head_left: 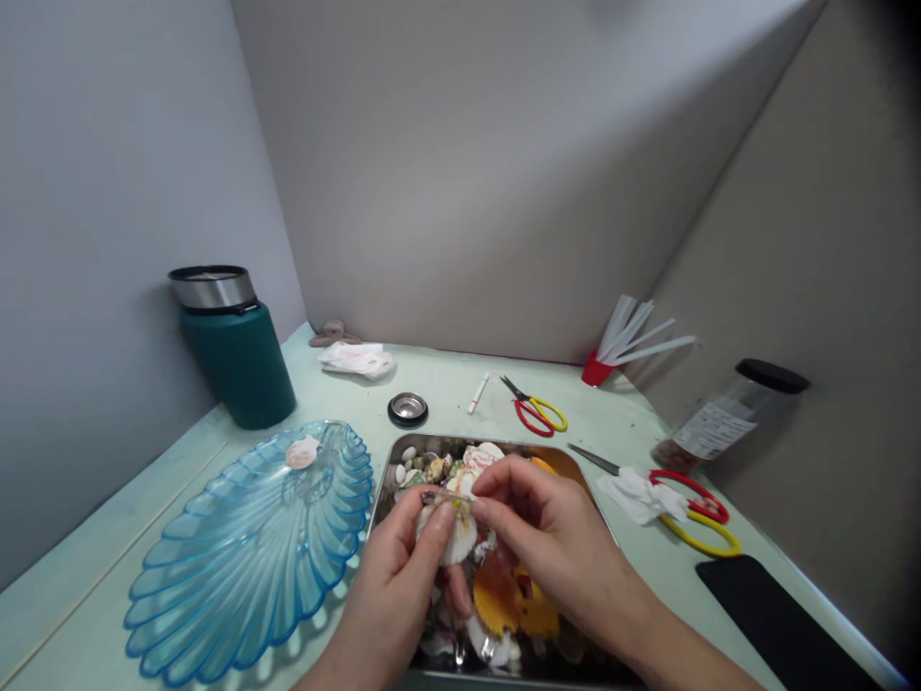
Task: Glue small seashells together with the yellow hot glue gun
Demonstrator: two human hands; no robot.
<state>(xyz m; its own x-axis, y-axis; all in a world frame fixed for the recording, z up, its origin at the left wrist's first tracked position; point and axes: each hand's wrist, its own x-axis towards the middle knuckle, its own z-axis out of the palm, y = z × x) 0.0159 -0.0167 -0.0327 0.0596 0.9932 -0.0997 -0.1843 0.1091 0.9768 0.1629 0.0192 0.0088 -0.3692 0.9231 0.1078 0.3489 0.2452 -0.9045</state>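
Observation:
Above a metal tray (pixel 582 475) of shells, my left hand (pixel 407 557) pinches a pale, fan-shaped scallop shell (pixel 461 539) between thumb and fingers. My right hand (pixel 547 537) has its thumb and index finger closed at the shell's upper edge, where a small, thin, shiny piece (pixel 444 496) lies across it; its kind is too small to make out. In the tray below are an orange scallop shell (pixel 495 590), a yellow piece (pixel 538 614), and several small spiral and white shells (pixel 424 468). My hands hide part of the tray.
Left stands a blue shell-shaped dish (pixel 237 566) holding one small shell (pixel 302 451), with a teal bottle (pixel 237 365) behind. Scissors (pixel 536 413), a marker (pixel 478 394) and a lid (pixel 408 409) lie behind the tray. Right are larger scissors (pixel 697 518), a jar (pixel 720 422) and a black phone-like slab (pixel 777 614).

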